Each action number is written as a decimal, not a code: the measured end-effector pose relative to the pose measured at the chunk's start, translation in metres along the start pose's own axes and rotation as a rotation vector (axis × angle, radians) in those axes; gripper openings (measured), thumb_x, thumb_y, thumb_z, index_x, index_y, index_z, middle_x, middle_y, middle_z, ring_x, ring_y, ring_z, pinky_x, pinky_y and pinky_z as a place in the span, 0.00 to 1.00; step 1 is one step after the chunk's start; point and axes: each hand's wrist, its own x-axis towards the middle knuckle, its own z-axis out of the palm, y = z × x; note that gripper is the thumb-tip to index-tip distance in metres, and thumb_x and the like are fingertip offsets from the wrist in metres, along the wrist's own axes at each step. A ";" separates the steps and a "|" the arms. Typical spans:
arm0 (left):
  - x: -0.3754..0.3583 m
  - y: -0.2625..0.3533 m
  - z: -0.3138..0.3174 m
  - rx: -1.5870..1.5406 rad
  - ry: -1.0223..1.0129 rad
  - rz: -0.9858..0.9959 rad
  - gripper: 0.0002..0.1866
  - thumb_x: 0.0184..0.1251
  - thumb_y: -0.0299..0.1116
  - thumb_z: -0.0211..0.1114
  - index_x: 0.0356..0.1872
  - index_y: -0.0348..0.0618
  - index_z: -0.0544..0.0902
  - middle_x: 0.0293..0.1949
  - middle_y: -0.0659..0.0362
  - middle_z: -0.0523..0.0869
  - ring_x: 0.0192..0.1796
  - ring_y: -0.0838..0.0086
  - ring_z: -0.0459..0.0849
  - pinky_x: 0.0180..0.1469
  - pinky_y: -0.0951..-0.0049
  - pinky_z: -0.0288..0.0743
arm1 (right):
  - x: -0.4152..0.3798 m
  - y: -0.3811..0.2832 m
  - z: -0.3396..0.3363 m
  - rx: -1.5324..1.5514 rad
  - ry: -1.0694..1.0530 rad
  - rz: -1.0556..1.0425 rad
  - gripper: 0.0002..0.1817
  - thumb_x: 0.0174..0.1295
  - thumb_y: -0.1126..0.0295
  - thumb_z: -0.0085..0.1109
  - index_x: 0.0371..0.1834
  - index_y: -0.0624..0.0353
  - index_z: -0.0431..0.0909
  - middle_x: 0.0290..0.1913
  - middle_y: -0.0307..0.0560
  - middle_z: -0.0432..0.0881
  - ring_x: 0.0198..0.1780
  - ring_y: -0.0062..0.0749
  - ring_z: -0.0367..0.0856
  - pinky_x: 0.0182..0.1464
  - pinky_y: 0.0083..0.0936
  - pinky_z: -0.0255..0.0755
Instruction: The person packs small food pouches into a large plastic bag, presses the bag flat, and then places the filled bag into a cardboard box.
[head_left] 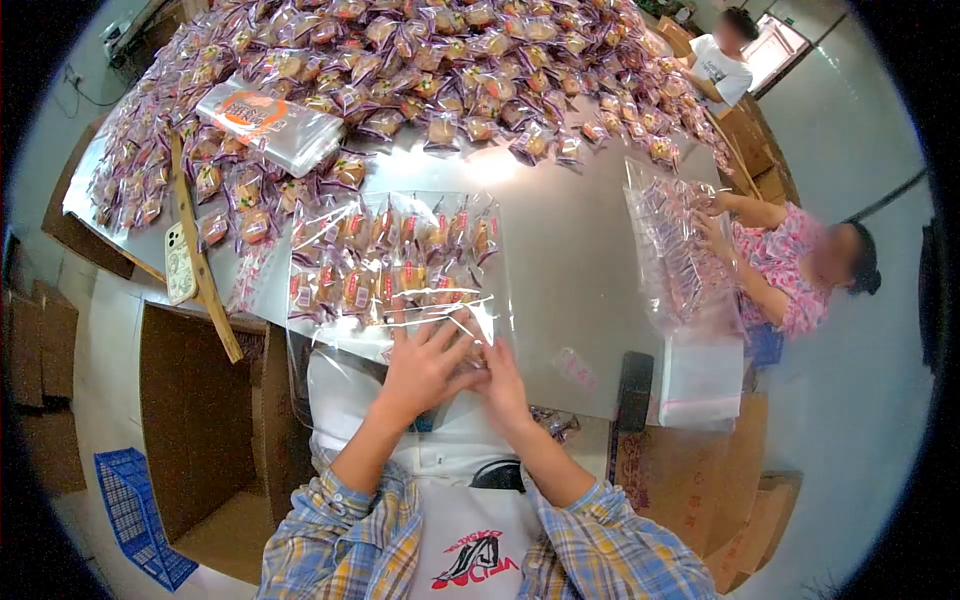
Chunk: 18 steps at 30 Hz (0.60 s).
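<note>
A large clear plastic bag lies flat on the metal table in front of me. Inside it, wrapped small cakes are lined up in two rows. My left hand rests on the bag's near part, fingers stretched out and spread over the lower row. Close beside it, my right hand grips the bag's near right corner, its fingers drawn together. The two thumbs nearly meet at the bag's near edge. Film glare and the hands partly hide the cakes beneath.
A big heap of wrapped cakes covers the table's far side. Printed bags, a wooden strip and a phone lie to the left. A co-worker handles another filled bag at right, near stacked clear bags. A cardboard box stands below left.
</note>
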 end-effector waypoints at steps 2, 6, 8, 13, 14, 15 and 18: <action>-0.001 -0.002 0.011 0.065 0.033 0.024 0.32 0.54 0.45 0.78 0.62 0.52 0.85 0.68 0.63 0.83 0.77 0.61 0.73 0.80 0.20 0.33 | 0.000 0.019 -0.005 -0.043 -0.025 -0.155 0.35 0.83 0.57 0.50 0.86 0.53 0.49 0.75 0.45 0.72 0.71 0.34 0.75 0.66 0.36 0.75; -0.002 -0.001 0.018 0.062 0.101 -0.004 0.30 0.53 0.42 0.77 0.60 0.52 0.86 0.63 0.64 0.86 0.74 0.61 0.75 0.80 0.23 0.38 | -0.052 -0.013 0.023 -0.702 0.019 -0.367 0.44 0.71 0.65 0.66 0.86 0.56 0.52 0.67 0.57 0.82 0.66 0.45 0.84 0.64 0.35 0.78; 0.004 0.004 0.018 0.061 0.181 -0.002 0.30 0.54 0.42 0.76 0.61 0.52 0.86 0.59 0.64 0.87 0.66 0.63 0.81 0.79 0.26 0.48 | -0.073 -0.031 0.024 -1.117 0.139 -0.304 0.36 0.61 0.66 0.75 0.74 0.57 0.72 0.46 0.56 0.90 0.47 0.47 0.91 0.50 0.36 0.84; 0.019 0.016 0.025 0.143 0.271 -0.063 0.27 0.50 0.41 0.77 0.56 0.52 0.87 0.54 0.63 0.87 0.64 0.64 0.80 0.77 0.43 0.57 | -0.060 -0.050 0.001 -1.342 0.378 -0.952 0.24 0.56 0.64 0.79 0.54 0.60 0.81 0.39 0.48 0.84 0.36 0.47 0.84 0.40 0.37 0.79; 0.021 0.016 0.032 0.161 0.302 -0.077 0.27 0.50 0.42 0.77 0.56 0.52 0.87 0.55 0.63 0.87 0.65 0.64 0.80 0.76 0.42 0.57 | -0.050 -0.056 0.004 -1.347 0.430 -1.002 0.23 0.57 0.65 0.79 0.53 0.60 0.82 0.40 0.49 0.85 0.37 0.47 0.85 0.40 0.37 0.80; 0.023 0.013 0.041 0.182 0.333 -0.089 0.27 0.49 0.42 0.78 0.55 0.52 0.88 0.56 0.63 0.86 0.65 0.64 0.79 0.75 0.42 0.57 | -0.043 -0.059 0.004 -1.347 0.485 -1.055 0.22 0.57 0.65 0.79 0.51 0.61 0.83 0.41 0.49 0.85 0.38 0.47 0.85 0.41 0.37 0.80; 0.026 0.011 0.051 0.261 0.273 -0.152 0.32 0.47 0.42 0.79 0.59 0.52 0.86 0.59 0.63 0.85 0.67 0.63 0.78 0.73 0.38 0.55 | -0.019 -0.052 -0.011 -1.248 0.412 -0.954 0.20 0.61 0.65 0.76 0.52 0.62 0.82 0.45 0.54 0.86 0.42 0.49 0.86 0.47 0.40 0.80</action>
